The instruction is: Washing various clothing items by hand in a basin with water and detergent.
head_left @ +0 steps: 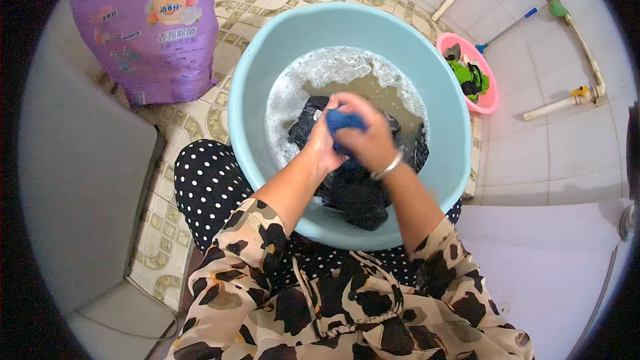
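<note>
Dark garment (357, 193): draped over the near rim of a light blue basin (267, 60), half in sudsy water. Left hand (322, 147) and right hand (370, 139) clenched together on a blue bunched piece (344, 120), pressed for scrubbing. Beyond: purple detergent bag (150, 27), pink basin (490, 97).

The hands (350, 137) cover most of the blue cloth (345, 120). Murky water hides the dark garment's (357, 193) lower part. Pink basin (490, 93) contents are too small to identify.
</note>
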Tool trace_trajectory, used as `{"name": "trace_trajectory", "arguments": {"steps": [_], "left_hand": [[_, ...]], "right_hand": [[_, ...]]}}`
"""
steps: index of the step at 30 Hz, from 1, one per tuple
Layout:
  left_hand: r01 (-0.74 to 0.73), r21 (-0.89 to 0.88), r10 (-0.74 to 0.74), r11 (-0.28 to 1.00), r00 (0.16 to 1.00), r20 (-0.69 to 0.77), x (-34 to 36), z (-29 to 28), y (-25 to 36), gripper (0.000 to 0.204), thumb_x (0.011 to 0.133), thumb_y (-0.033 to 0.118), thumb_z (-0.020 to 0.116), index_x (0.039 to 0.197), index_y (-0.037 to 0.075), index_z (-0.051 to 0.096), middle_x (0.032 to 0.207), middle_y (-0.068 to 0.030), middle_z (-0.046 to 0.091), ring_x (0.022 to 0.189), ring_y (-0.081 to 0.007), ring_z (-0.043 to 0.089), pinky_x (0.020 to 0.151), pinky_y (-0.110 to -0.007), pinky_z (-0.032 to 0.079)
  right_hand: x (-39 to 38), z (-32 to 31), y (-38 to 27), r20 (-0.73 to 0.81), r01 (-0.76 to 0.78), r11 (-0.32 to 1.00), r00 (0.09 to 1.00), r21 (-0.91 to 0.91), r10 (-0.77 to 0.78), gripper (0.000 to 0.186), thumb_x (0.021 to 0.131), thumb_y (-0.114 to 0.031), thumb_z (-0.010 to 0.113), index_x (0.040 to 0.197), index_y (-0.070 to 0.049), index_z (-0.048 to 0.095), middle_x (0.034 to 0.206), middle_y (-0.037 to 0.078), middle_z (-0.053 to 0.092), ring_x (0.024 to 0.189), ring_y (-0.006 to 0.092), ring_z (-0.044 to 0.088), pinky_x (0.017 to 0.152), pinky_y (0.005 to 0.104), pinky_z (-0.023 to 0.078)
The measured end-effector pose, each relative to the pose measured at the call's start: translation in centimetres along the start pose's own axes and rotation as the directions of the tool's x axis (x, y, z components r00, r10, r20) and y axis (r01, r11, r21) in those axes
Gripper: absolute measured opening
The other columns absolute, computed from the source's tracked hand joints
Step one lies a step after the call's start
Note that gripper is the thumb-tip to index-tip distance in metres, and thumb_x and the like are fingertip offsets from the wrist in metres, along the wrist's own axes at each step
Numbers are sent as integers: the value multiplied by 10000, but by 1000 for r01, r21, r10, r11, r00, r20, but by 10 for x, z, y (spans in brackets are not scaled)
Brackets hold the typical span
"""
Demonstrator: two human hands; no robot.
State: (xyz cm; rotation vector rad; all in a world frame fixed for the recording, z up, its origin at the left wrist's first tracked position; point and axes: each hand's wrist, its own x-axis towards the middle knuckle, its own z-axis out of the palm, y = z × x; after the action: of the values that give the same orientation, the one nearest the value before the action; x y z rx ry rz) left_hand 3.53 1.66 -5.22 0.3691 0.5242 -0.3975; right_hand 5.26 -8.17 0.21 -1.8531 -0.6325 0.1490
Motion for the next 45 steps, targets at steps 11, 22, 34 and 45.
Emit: {"name": "trace_trajectory", "arguments": {"steps": [11,22,34,45], "left_hand": [[-232,294,179,927,964,197,-14,18,16,343,861,387,441,905,75,577,842,-51,614,719,-177,592,716,-324,471],[-261,754,147,602,965,217,-21,12,32,486,832,466,484,934,5,598,836,-48,607,732,-131,540,671,-282,428],[-691,382,722,613,687,84,-38,19,66,108,791,79,571,886,38,603,712,1,557,600,-93,500,550,-215,415],[-290,146,273,946,954,126,-15,1,26,709,748,288,643,1281,89,221,1152,-183,373,1037,-312,442,791,-518,443]], "right_hand": [[9,-25,70,-258,-173,911,963,-374,77,220,778,-203,494,769,-1,581,797,192,592,684,394,548,621,423,440],[0,-68,30,428,-531,797,816,289,389,377,775,-143,603,1100,-3,473,981,71,560,841,140,547,731,269,438],[-41,-120,-22,-166,-84,801,960,593,224,343,714,-47,643,1011,-49,472,923,19,530,838,124,521,789,269,412],[-30,-100,-50,-163,-74,924,976,375,144,325,643,28,660,901,-58,482,850,13,523,779,108,511,711,219,411]]}}
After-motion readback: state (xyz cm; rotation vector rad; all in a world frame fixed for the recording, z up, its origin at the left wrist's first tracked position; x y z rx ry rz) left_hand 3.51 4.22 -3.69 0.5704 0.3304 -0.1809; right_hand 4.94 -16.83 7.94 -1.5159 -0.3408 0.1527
